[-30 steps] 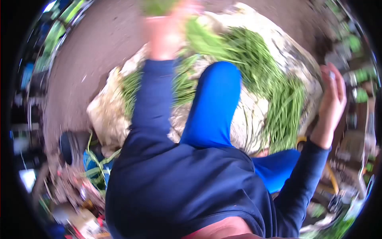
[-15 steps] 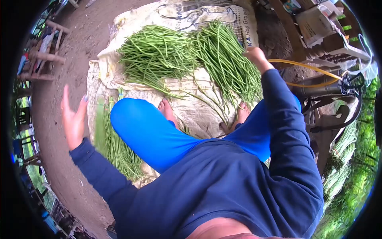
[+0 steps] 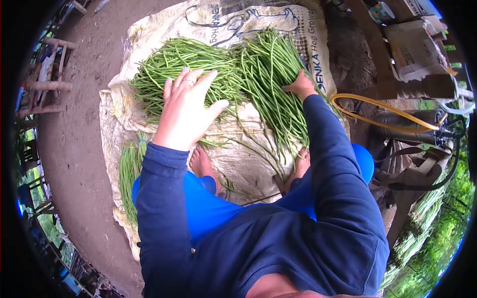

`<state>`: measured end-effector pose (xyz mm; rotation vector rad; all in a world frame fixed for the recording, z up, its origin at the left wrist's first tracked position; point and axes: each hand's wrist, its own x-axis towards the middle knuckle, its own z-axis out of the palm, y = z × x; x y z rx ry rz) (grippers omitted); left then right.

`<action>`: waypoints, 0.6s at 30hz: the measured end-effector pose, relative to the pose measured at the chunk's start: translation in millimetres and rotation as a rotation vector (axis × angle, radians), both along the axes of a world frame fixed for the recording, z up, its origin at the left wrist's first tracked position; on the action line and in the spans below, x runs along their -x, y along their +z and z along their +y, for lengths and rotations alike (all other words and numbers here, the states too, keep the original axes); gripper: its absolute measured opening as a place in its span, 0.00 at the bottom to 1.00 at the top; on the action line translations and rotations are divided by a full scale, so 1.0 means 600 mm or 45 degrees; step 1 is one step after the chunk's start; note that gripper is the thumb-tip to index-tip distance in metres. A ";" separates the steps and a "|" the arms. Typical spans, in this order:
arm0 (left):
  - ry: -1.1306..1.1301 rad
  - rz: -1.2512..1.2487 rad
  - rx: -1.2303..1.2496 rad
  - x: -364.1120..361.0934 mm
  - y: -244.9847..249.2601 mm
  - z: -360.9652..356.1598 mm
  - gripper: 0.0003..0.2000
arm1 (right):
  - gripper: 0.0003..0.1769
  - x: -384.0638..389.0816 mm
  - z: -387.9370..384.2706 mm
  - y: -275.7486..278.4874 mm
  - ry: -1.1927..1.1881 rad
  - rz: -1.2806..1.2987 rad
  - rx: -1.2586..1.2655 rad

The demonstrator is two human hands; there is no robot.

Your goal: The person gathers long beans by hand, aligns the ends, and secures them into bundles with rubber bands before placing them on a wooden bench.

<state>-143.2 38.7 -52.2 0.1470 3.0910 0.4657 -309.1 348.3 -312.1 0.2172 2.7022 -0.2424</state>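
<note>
Two heaps of long green string beans lie on a sack sheet before me, a left heap and a right heap. My left hand, a ring on one finger, is held over the near side of the left heap with fingers spread and nothing in them. Against the right edge of the other heap is my right hand, its thumb apart from the fingers and lying across the beans. Some of its fingertips are hidden. Tied bundles of beans lie left of my knee, partly covered by my left arm.
The printed sack sheet spreads under my feet, with a few loose beans on it. At right stand a metal tank with a yellow hose and a wooden bench holding a cardboard box. Wooden furniture stands left.
My left hand has swung in from the far left to above the left heap. My right hand has moved slightly down and left onto the right heap. The view has shifted a little.
</note>
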 end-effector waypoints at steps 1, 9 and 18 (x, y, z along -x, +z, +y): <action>0.006 -0.018 0.002 0.005 -0.002 -0.001 0.31 | 0.60 -0.003 -0.004 0.000 -0.028 0.056 0.013; -0.059 0.217 -0.091 0.025 -0.012 0.004 0.25 | 0.31 0.006 0.013 0.036 0.119 0.099 0.096; -0.046 0.155 -0.133 0.023 -0.008 0.007 0.25 | 0.17 0.038 0.030 0.202 0.131 -0.234 0.507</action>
